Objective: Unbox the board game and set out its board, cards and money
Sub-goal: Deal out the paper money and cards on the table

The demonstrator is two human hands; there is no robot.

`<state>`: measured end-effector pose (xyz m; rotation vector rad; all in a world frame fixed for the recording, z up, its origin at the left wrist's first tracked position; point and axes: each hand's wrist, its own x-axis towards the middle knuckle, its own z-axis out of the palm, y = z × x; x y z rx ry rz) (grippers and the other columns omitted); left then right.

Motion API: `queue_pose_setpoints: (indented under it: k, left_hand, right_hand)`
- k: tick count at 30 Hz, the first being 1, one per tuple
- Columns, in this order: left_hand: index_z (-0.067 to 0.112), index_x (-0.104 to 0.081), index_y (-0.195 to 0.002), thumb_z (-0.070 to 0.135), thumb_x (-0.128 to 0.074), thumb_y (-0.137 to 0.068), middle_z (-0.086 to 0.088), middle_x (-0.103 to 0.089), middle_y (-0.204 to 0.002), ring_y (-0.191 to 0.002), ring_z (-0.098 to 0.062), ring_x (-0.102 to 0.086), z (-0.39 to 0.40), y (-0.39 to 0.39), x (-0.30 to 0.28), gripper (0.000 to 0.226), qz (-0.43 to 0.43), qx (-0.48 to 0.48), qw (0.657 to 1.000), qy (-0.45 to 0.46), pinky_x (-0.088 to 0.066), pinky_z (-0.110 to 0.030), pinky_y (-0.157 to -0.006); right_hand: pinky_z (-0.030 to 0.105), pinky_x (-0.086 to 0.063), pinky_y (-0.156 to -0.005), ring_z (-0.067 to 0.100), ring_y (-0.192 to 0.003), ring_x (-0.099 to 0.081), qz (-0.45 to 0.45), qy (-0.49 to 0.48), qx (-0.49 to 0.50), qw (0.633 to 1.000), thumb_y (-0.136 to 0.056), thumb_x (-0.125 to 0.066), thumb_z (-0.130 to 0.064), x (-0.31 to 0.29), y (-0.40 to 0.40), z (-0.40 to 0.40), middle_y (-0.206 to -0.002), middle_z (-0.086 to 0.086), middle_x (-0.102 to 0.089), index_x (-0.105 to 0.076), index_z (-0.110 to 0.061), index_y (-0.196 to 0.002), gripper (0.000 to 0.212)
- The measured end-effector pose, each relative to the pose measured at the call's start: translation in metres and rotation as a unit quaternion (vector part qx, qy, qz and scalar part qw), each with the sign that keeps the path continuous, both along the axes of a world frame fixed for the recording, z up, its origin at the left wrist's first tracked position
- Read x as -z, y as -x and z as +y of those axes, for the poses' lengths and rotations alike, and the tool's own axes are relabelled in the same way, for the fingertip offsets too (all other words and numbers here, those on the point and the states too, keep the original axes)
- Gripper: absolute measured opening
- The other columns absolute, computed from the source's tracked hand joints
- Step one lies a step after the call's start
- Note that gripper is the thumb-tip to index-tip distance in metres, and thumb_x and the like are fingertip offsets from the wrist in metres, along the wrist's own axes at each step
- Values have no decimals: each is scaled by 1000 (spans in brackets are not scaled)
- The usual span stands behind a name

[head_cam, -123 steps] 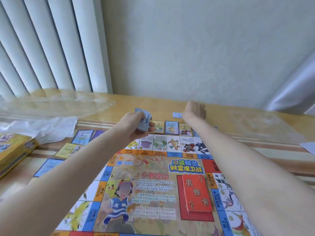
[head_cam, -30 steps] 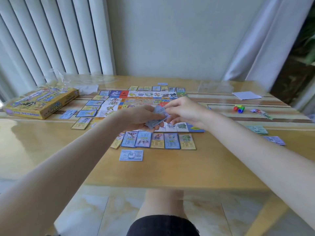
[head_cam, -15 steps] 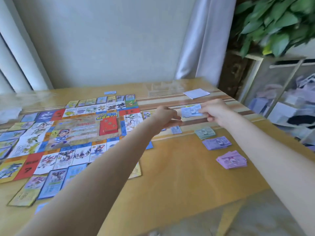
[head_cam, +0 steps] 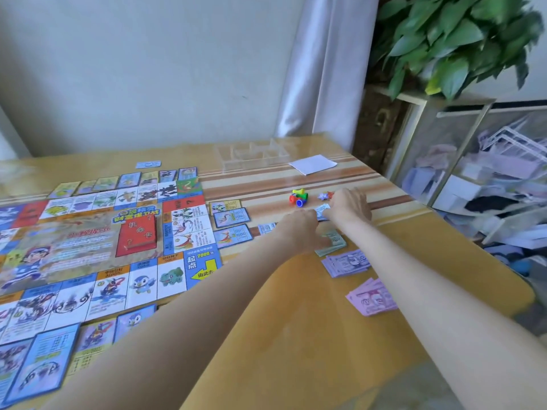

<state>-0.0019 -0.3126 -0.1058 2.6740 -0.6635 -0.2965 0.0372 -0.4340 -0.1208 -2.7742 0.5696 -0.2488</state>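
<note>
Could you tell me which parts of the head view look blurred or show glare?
In the head view, the plant at the upper right is smeared by motion blur; the glossy table shows soft glare; the near cards at the lower left are blurred too.

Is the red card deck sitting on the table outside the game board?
No, the red card deck lies on the colourful game board, near its middle.

One board (head_cam: 88, 241) is laid out. One red deck (head_cam: 136, 235) is counted on it. Three money stacks are counted: green (head_cam: 333, 245), purple (head_cam: 346, 263), pink (head_cam: 371, 297). One white sheet (head_cam: 313, 164) and one clear tray (head_cam: 254, 153) are present.
</note>
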Motion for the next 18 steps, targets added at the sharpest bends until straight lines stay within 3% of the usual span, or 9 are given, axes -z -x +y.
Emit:
queue_pose_setpoints:
  k: [3, 6, 10, 11, 14, 16, 18]
  left_hand:
    - [4, -44, -124, 34, -64, -86, -12, -53, -120, -110, -27, -51, -6, 0, 1, 53, -61, 29, 996, -59, -39, -30, -79]
    - [3, -46, -122, 29, -65, -86, -10, -53, -110, -105, -26, -52, -10, 1, -2, 48, -70, 41, 993, -86, -39, -28, -75]
    - [7, -52, -98, 26, -66, -85, -2, -48, -84, -86, -19, -45, -15, 0, -8, 26, -23, 34, 995, -92, -32, -21, -50]
    - [7, -53, -96, 25, -66, -85, -1, -47, -76, -84, -18, -45, -16, 0, -8, 25, -13, 30, 996, -88, -30, -20, -49]
    - [3, -51, -121, 21, -64, -86, -1, -51, -76, -82, -19, -46, -18, 1, -8, 41, 9, 16, 997, -71, -34, -22, -51]
    - [2, -53, -119, 21, -63, -87, 1, -44, -69, -81, -19, -47, -19, 3, -6, 39, 3, 2, 997, -73, -32, -20, -50]
    - [2, -54, -117, 23, -64, -86, 1, -43, -69, -81, -19, -47, -18, 6, -3, 38, 5, -13, 998, -65, -35, -21, -55]
  right_hand:
    - [34, -42, -88, 31, -120, -43, -36, -16, -9, 999, -84, -62, -11, -5, 3, -7, -126, 13, -48, -58, -9, -109, 26]
    - [28, -45, -79, 28, -102, -58, -79, -107, -23, 991, -84, -58, -9, -17, 8, -18, -106, 11, -66, -68, -5, -91, 13]
    - [24, -47, -63, 21, -77, -60, 29, -185, -179, 966, -85, -57, -8, -30, 28, -28, -81, 6, -67, -69, -15, -82, 14]
    - [25, -49, -66, 22, -79, -61, 53, -184, -218, 957, -86, -58, -8, -32, 31, -30, -83, 5, -68, -68, -20, -81, 17]
    - [32, -51, -82, 16, -90, -61, 168, -173, -283, 928, -89, -56, -8, -39, 37, -28, -105, 4, -67, -69, -22, -99, 22]
    - [23, -49, -77, 7, -86, -56, 244, -157, -298, 909, -90, -55, -7, -43, 42, -23, -112, 1, -60, -62, -17, -118, 30]
    - [19, -43, -70, 6, -83, -52, 275, -127, -304, 903, -88, -60, -10, -46, 45, -19, -112, -1, -59, -59, -15, -122, 35]
